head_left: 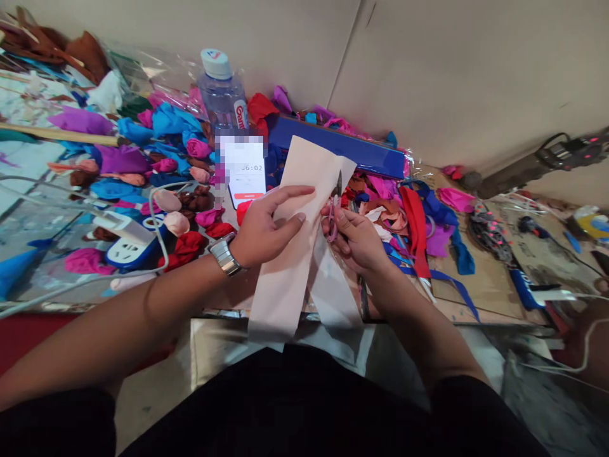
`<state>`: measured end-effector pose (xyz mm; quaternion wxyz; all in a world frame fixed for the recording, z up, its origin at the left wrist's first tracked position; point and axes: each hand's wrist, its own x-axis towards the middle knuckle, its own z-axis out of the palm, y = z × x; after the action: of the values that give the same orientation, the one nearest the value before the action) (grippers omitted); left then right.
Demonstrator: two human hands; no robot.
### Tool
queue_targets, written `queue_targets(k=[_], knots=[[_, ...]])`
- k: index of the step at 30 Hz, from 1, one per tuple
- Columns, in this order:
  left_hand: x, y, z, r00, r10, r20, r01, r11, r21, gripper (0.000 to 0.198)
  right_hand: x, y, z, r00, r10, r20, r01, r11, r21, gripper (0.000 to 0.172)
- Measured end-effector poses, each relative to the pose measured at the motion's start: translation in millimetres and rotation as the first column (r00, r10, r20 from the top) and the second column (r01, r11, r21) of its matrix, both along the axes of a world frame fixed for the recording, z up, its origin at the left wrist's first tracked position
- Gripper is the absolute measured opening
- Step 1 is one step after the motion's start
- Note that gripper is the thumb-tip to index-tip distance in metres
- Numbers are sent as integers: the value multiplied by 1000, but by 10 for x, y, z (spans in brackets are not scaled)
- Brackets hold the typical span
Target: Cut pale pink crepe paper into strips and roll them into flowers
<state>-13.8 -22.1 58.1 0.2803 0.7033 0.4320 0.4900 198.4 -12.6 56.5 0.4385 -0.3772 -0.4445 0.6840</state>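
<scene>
A long pale pink strip of cloth or paper (280, 279) runs from the worktable over its front edge, partly cut into two lengths at the top right. My left hand (269, 222) lies flat on the strip, thumb and forefinger stretched apart. In my right hand (356, 238) is a small pair of scissors (335, 219) with pink handles. Their dark blades point away from me and lie at the strip's cut edge. A second pale length (333, 289) hangs below the right hand.
A phone (247, 168) showing a timer stands before a clear bottle (221, 95) on the left. Behind the strip lies a blue box (342, 146). Colourful cloth scraps (413, 222) and fabric bundles (124, 158) cover both sides. A white cable crosses a power strip (136, 247).
</scene>
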Motion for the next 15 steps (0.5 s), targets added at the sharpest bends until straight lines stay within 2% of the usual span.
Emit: queue_targets(k=[15], knots=[[-6,1,-1,1000,-3,-26,3,1000,3,45,-12,-11,27,999,-34,19,34,999,21,46]])
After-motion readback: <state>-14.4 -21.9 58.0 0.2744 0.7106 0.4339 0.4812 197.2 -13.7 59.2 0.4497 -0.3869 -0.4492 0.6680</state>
